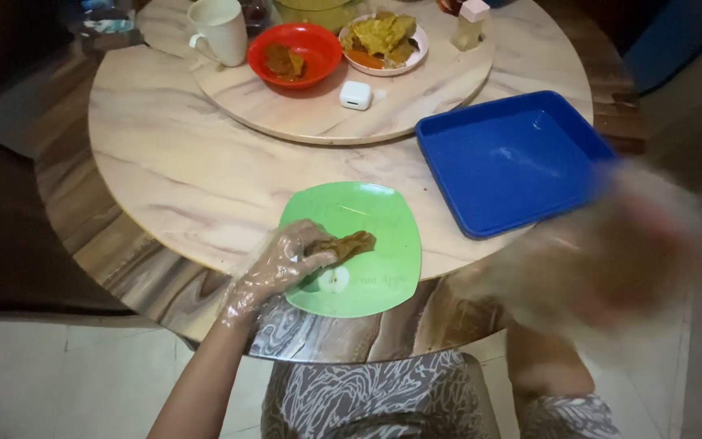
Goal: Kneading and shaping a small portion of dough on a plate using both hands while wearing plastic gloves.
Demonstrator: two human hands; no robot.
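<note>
At right, right hand (pixel 611 260) blurred, grip unclear.

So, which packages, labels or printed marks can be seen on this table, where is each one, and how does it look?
Green plate: near table edge, under the gloved left hand; square with rounded corners, pale apple picture and faint lettering.
Small white case: on the round turntable, rounded box, no label visible.
Small bottle: far side of the turntable, pale with a whitish cap; label too small to tell.
No screens or signs.

Glossy green plastic plate (pixel 383 236), marble-look table (pixel 172 179)
</note>
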